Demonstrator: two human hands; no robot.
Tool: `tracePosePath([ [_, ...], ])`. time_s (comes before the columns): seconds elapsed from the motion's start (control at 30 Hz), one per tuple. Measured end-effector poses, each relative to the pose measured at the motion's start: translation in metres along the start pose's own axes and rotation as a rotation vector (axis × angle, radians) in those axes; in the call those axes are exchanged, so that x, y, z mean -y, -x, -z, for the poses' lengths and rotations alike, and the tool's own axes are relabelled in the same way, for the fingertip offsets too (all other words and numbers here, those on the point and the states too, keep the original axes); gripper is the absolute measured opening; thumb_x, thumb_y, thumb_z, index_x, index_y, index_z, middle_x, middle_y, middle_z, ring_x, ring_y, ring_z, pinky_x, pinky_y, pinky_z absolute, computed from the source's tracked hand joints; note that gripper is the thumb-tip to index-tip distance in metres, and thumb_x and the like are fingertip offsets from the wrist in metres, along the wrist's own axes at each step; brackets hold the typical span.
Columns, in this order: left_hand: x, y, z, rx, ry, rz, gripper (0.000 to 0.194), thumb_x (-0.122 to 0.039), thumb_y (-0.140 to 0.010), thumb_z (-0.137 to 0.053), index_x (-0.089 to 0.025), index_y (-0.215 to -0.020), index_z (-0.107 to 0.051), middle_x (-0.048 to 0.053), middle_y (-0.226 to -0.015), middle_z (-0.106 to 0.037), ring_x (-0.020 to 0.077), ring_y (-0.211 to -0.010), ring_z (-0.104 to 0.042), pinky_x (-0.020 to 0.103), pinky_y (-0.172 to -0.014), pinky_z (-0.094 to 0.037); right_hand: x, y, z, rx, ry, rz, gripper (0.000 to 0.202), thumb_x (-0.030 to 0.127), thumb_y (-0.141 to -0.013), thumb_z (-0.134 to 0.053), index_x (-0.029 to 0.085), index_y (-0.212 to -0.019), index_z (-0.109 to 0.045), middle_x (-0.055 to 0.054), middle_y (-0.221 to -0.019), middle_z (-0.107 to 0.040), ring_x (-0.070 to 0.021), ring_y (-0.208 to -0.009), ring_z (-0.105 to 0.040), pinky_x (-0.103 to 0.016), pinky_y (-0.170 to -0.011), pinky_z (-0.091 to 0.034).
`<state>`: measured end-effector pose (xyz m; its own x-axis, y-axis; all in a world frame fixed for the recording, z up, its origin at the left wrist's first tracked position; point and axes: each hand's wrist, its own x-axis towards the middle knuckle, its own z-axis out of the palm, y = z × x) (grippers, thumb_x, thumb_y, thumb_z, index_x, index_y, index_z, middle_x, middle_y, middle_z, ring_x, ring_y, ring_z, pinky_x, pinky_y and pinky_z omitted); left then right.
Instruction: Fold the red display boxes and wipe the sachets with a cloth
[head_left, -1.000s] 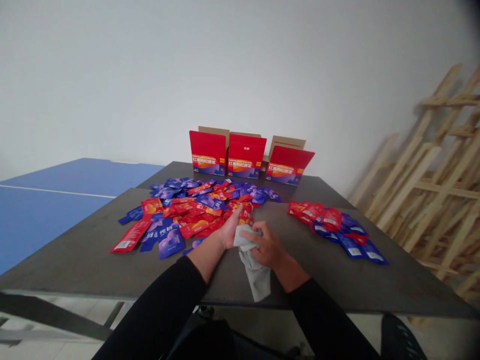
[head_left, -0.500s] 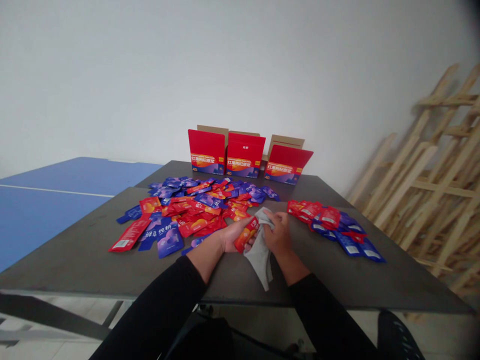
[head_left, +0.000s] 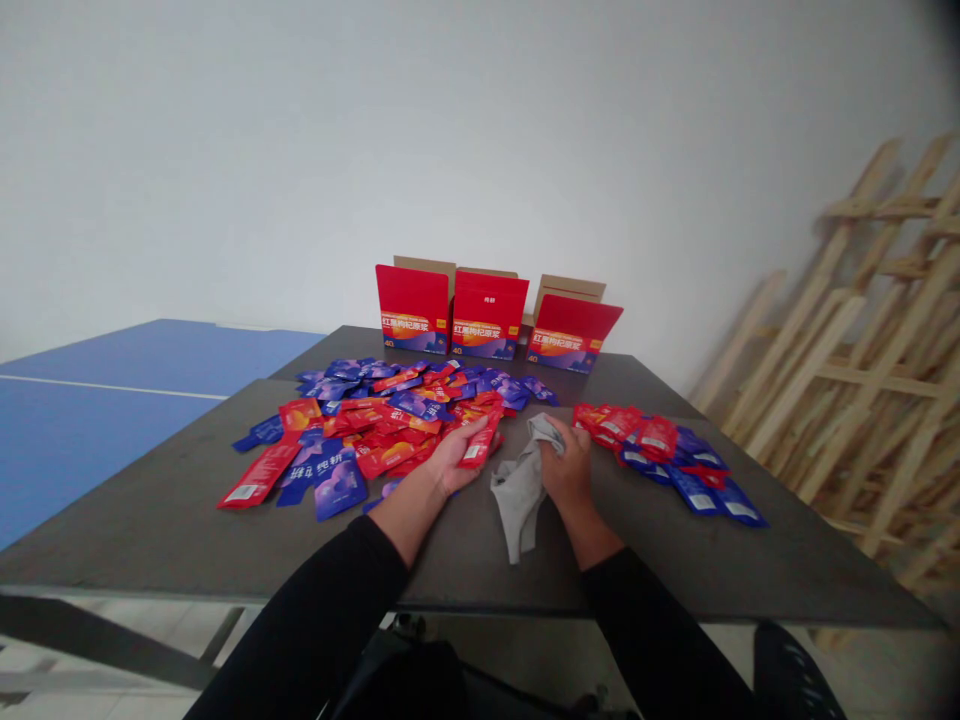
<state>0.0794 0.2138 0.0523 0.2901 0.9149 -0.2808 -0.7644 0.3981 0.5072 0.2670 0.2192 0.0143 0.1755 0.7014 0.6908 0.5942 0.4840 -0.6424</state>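
Observation:
My left hand (head_left: 455, 461) is closed around a red pouch (head_left: 480, 441), its white label patch facing up. My right hand (head_left: 567, 464) grips a crumpled grey cloth (head_left: 519, 490), whose lower end hangs down over the table. A gap separates the cloth from the pouch. Just beyond my left hand spreads a loose heap of red and purple-blue pouches (head_left: 390, 425). Right of my right hand, a smaller group of red and blue pouches (head_left: 660, 440) lies overlapping, several with white label patches up.
Three red cartons with raised flaps, a left one (head_left: 412, 310), a middle one (head_left: 489, 318) and a right one (head_left: 574, 333), stand at the back of the dark table (head_left: 225, 540). A blue table (head_left: 135, 400) adjoins at left. Wooden frames (head_left: 862, 360) lean at right.
My hands have moved apart. The cloth has come away from the pouch with my right hand. The pouch in my left hand has turned from its orange printed side to its label side.

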Motion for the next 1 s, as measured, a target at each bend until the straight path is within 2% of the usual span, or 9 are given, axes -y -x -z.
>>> tracePosePath([
  [0.1, -0.001, -0.002, 0.001, 0.007, 0.012, -0.015, 0.021, -0.017, -0.091, -0.054, -0.007, -0.106, -0.063, 0.010, -0.087, -0.071, 0.0149, -0.072, -0.069, 0.025, -0.071, -0.057, 0.007, 0.002, 0.005, 0.043, -0.047, 0.114, 0.036, 0.028, -0.084, -0.055, 0.020, -0.117, -0.067, -0.008, -0.102, -0.049, -0.0213, -0.096, -0.054, -0.041, -0.091, -0.050],
  [0.2, -0.003, -0.005, 0.007, 0.059, 0.022, -0.025, 0.026, -0.023, -0.093, -0.050, -0.008, -0.108, -0.063, 0.012, -0.094, -0.072, 0.0179, -0.078, -0.070, 0.030, -0.076, -0.057, 0.013, 0.009, 0.008, 0.157, -0.089, 0.285, 0.037, 0.023, -0.082, -0.053, 0.023, -0.116, -0.067, -0.007, -0.102, -0.047, -0.0201, -0.095, -0.055, -0.039, -0.088, -0.051],
  [0.33, -0.001, -0.012, 0.012, 0.085, -0.042, 0.053, 0.046, -0.047, -0.095, -0.044, -0.008, -0.105, -0.065, 0.014, -0.087, -0.071, 0.0214, -0.076, -0.070, 0.033, -0.074, -0.055, 0.016, 0.019, 0.005, 0.396, -0.099, 0.473, 0.042, 0.016, -0.078, -0.056, 0.025, -0.118, -0.067, -0.006, -0.103, -0.046, -0.0177, -0.091, -0.054, -0.035, -0.083, -0.052],
  [0.4, 0.003, -0.013, 0.012, 0.102, -0.093, 0.104, 0.057, -0.059, -0.091, -0.043, -0.009, -0.106, -0.065, 0.014, -0.085, -0.071, 0.0226, -0.075, -0.069, 0.034, -0.073, -0.054, 0.016, 0.022, 0.001, 0.498, -0.073, 0.518, 0.046, 0.017, -0.075, -0.061, 0.027, -0.120, -0.065, -0.006, -0.105, -0.046, -0.0175, -0.093, -0.053, -0.035, -0.085, -0.052],
  [0.47, 0.007, -0.011, 0.011, 0.146, -0.131, 0.141, 0.060, -0.063, -0.089, -0.043, -0.010, -0.108, -0.065, 0.013, -0.087, -0.071, 0.0231, -0.077, -0.069, 0.034, -0.074, -0.053, 0.015, 0.023, -0.002, 0.548, -0.038, 0.523, 0.048, 0.018, -0.074, -0.065, 0.029, -0.120, -0.065, -0.005, -0.107, -0.047, -0.0174, -0.094, -0.053, -0.035, -0.086, -0.052],
  [0.57, 0.013, -0.007, 0.008, 0.233, -0.189, 0.205, 0.057, -0.062, -0.090, -0.043, -0.012, -0.108, -0.065, 0.013, -0.088, -0.071, 0.0227, -0.078, -0.070, 0.033, -0.076, -0.053, 0.013, 0.022, -0.004, 0.506, 0.004, 0.464, 0.042, 0.018, -0.078, -0.063, 0.029, -0.118, -0.066, -0.005, -0.106, -0.047, -0.0175, -0.093, -0.054, -0.035, -0.085, -0.053],
  [0.73, 0.021, 0.002, 0.006, 0.310, -0.281, 0.300, 0.050, -0.053, -0.094, -0.043, -0.010, -0.107, -0.065, 0.013, -0.087, -0.072, 0.0216, -0.077, -0.070, 0.031, -0.077, -0.051, 0.006, 0.016, -0.003, 0.312, 0.058, 0.319, 0.038, 0.018, -0.080, -0.059, 0.024, -0.117, -0.068, -0.007, -0.104, -0.046, -0.0191, -0.092, -0.054, -0.037, -0.084, -0.053],
  [0.87, 0.024, 0.003, 0.010, 0.305, -0.335, 0.308, 0.047, -0.052, -0.092, -0.049, -0.009, -0.105, -0.066, 0.013, -0.085, -0.072, 0.0206, -0.073, -0.069, 0.031, -0.076, -0.051, 0.001, 0.011, -0.003, 0.200, 0.083, 0.227, 0.037, 0.021, -0.082, -0.057, 0.023, -0.117, -0.067, -0.007, -0.103, -0.045, -0.0200, -0.091, -0.053, -0.039, -0.084, -0.053],
  [1.0, 0.021, 0.000, 0.015, 0.239, -0.380, 0.308, 0.046, -0.052, -0.088, -0.057, -0.009, -0.102, -0.067, 0.012, -0.083, -0.071, 0.0203, -0.071, -0.069, 0.030, -0.073, -0.052, -0.002, 0.005, -0.001, 0.093, 0.105, 0.130, 0.035, 0.024, -0.082, -0.057, 0.021, -0.116, -0.067, -0.008, -0.102, -0.045, -0.0211, -0.092, -0.052, -0.042, -0.086, -0.053],
])
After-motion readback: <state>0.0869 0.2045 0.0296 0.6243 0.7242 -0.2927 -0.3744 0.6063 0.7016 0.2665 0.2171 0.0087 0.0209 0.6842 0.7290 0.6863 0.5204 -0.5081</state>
